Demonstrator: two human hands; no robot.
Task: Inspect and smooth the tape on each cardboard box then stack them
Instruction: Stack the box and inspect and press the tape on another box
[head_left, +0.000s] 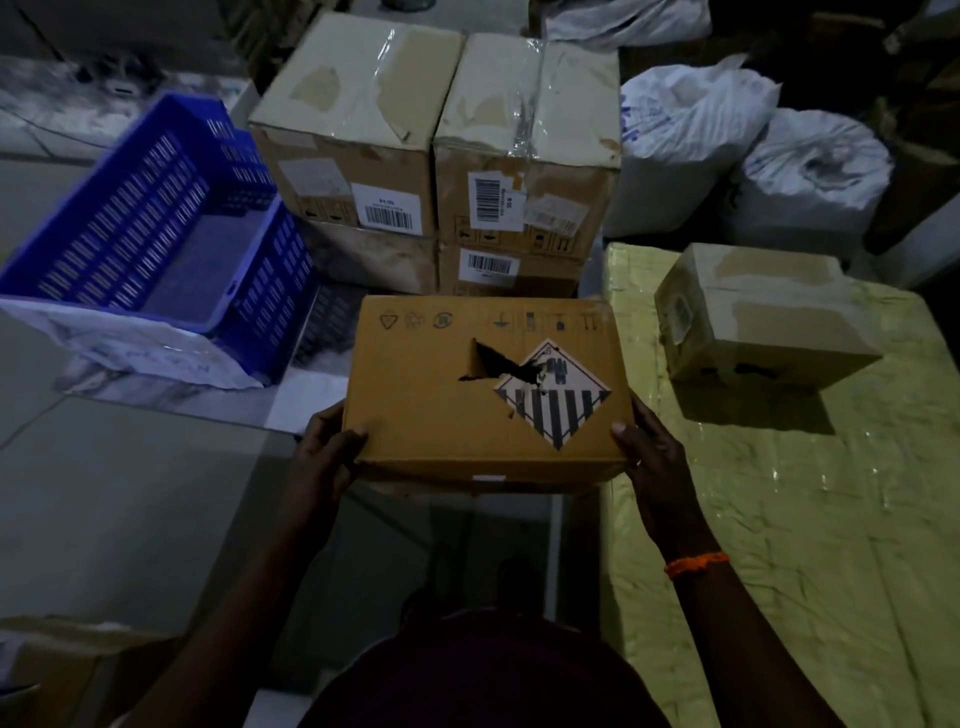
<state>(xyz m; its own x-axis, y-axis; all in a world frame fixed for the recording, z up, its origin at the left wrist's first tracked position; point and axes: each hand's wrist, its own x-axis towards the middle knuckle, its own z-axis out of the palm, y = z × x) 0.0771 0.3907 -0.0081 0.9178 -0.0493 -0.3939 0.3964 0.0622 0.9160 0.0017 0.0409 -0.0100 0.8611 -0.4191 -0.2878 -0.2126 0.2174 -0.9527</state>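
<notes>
I hold a brown cardboard box (441, 384) in the air in front of me, its top face torn beside a striped diamond label. My left hand (324, 457) grips its near left corner, thumb on top. My right hand (649, 452) grips the near right corner the same way. Behind it stand two stacks of taped boxes, the left stack (353, 130) and the right stack (524, 145), with clear tape wrinkled on their tops. A smaller taped box (758, 317) sits on a yellow-green wrapped surface (831, 519) to the right.
A blue plastic crate (145, 228) lies at the left with a white plastic sheet (135, 348) at its front. White sacks (696, 140) are piled at the back right. Grey floor tiles (130, 493) lie below my left arm.
</notes>
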